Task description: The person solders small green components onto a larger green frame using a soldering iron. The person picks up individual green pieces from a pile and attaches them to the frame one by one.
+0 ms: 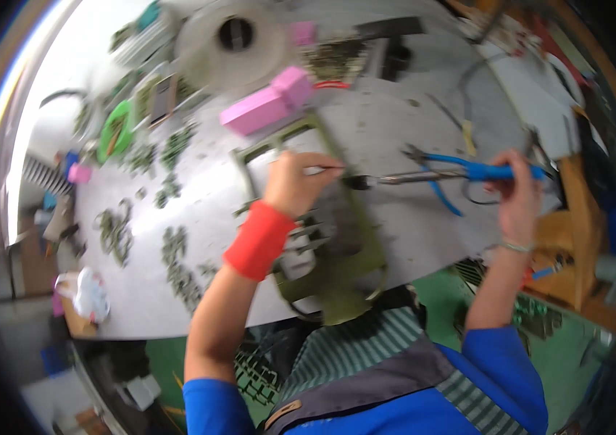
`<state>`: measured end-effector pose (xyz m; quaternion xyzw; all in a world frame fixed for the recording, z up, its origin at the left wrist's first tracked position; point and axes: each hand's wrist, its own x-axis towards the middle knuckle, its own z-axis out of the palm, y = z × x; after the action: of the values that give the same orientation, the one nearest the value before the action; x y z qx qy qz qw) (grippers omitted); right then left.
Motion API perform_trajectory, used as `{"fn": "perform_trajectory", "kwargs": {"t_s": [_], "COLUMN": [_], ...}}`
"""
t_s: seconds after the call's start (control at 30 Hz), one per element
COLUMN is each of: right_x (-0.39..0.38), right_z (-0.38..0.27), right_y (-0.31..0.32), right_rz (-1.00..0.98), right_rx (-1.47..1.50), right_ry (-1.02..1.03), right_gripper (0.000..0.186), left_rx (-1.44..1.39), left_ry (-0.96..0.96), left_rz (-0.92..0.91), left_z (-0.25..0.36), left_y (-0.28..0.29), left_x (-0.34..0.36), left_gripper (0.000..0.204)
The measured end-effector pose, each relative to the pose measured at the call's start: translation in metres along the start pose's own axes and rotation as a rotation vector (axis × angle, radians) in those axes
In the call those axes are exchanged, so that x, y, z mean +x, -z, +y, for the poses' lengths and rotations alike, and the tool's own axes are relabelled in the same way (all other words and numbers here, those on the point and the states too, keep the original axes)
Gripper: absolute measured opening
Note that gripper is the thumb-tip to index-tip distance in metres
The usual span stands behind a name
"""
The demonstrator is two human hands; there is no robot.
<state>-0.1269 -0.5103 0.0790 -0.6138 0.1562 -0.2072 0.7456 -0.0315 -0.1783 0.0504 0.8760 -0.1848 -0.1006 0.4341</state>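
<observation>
My left hand (pixel 301 177), red band on its wrist, is over an olive-green plastic frame (pixel 351 254), fingers pinched on a small thin object, too blurred to name. My right hand (pixel 514 185) grips a blue-handled soldering-iron-like tool (pixel 485 172), its long metal shaft pointing left toward my left fingertips, near a dark round spot at the frame's right side. Blue-handled pliers (pixel 446 199) lie on the table just under that shaft. Small green parts (pixel 177 261) lie scattered left of the frame on the grey table (pixel 148 297).
Pink blocks (pixel 250 109), a large spool (pixel 210 51), a green bowl (pixel 123 127) and part trays stand at the back. Dark tools and cables (pixel 467 72) lie at back right. A white bag (pixel 90 293) is at the left edge, wooden shelving (pixel 576 239) at the right.
</observation>
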Motion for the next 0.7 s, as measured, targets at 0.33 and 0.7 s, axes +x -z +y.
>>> {"fn": "perform_trajectory", "kwargs": {"t_s": [0.33,0.7], "right_x": [-0.007,-0.019], "right_z": [-0.008,-0.019], "right_y": [0.037,0.024], "right_rz": [-0.039,-0.034], "right_rx": [0.092,0.069], "right_ry": [0.004,0.011], "right_gripper": [0.025,0.023], "left_rx": [-0.08,0.57], "left_ry": [0.34,0.349], "left_rz": [0.407,0.406], "left_z": [-0.05,-0.078], "left_y": [0.117,0.086], "left_x": [-0.113,-0.211], "left_gripper": [0.014,0.019]}}
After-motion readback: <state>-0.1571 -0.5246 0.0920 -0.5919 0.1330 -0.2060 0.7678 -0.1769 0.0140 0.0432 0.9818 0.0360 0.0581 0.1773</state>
